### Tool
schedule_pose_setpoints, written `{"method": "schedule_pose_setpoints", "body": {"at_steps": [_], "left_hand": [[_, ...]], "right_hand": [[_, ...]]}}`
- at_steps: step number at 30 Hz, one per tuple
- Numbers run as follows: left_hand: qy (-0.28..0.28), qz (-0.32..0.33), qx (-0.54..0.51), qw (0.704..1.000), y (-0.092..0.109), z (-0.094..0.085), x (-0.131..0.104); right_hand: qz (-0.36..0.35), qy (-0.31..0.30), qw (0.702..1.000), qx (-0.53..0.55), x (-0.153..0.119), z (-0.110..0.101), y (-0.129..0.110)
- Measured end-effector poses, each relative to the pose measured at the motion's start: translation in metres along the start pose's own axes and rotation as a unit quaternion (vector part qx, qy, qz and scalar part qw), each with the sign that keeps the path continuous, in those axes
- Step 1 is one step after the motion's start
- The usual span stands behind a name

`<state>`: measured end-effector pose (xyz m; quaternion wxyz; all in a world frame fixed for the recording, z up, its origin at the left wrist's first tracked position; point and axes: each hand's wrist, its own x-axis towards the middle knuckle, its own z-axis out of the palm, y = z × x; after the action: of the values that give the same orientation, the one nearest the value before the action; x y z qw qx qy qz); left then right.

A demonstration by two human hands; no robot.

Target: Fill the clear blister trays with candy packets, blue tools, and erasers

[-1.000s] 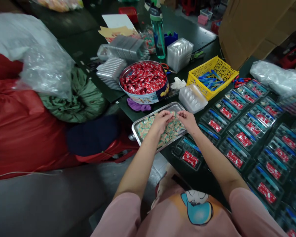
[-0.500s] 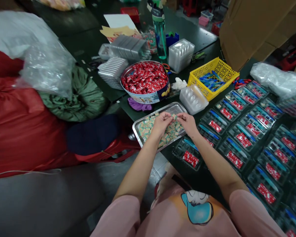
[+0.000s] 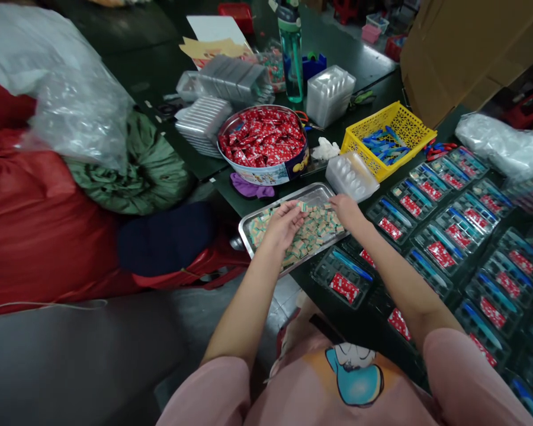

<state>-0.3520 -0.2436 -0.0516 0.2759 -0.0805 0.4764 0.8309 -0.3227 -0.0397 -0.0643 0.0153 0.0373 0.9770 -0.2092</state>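
a green bottle [image 3: 292, 62] stands upright on a table [image 3: 359, 53].

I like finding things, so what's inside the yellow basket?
Blue pens lie in a loose heap inside the yellow basket. The pens cover part of its bottom, so I can't tell whether anything is under them.

Workshop, pkg trays [image 3: 441, 247] in rows, bulk sacks [image 3: 44, 231]

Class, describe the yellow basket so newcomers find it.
Start from the large brown cardboard box at the view's upper right. Below and left of it sits a rectangular yellow plastic basket holding blue pens; its colour and lattice walls set it apart from clear plastic trays nearby.
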Motion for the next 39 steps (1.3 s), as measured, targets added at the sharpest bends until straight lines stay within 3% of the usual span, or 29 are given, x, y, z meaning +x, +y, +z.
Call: {"method": "schedule_pose_setpoints", "body": {"at_steps": [5, 9, 11, 14, 18, 20, 25, 31, 35, 39], "left_hand": [[0.001, -0.034, -0.048, 0.998, 0.003, -0.002, -0.001], [0.006, -0.041, -0.051, 0.998, 0.005, -0.006, -0.001], [0.005, -0.047, -0.052, 0.998, 0.005, -0.008, -0.002], [0.006, -0.056, -0.056, 0.997, 0.005, -0.009, -0.003], [0.009, -0.054, -0.046, 0.997, 0.003, -0.009, -0.003], [0.007, -0.046, -0.041, 0.998, 0.002, -0.009, -0.004], [-0.006, -0.031, -0.017, 0.999, 0.003, -0.008, -0.008], [0.001, -0.027, -0.032, 0.999, 0.003, -0.011, -0.009], [0.019, -0.031, -0.070, 0.997, 0.007, -0.015, -0.009], [0.030, -0.038, -0.074, 0.996, 0.009, -0.018, -0.010]], "right_hand": [[-0.037, -0.065, 0.986, -0.152, 0.005, 0.004, -0.014], [-0.043, -0.057, 0.985, -0.157, 0.009, 0.004, -0.017], [-0.038, -0.031, 0.994, -0.097, 0.009, 0.004, -0.017], [-0.019, 0.031, 0.994, 0.104, 0.005, 0.006, -0.021], [0.001, 0.050, 0.930, 0.364, -0.001, 0.009, -0.035], [0.000, 0.033, 0.912, 0.408, -0.002, 0.010, -0.041], [-0.004, 0.016, 0.903, 0.429, -0.005, 0.010, -0.050], [-0.041, -0.009, 0.931, 0.362, -0.001, 0.001, -0.051], [-0.023, 0.020, 0.981, 0.191, 0.017, -0.002, -0.041], [-0.061, -0.054, 0.997, 0.011, 0.031, 0.008, -0.041]]}}
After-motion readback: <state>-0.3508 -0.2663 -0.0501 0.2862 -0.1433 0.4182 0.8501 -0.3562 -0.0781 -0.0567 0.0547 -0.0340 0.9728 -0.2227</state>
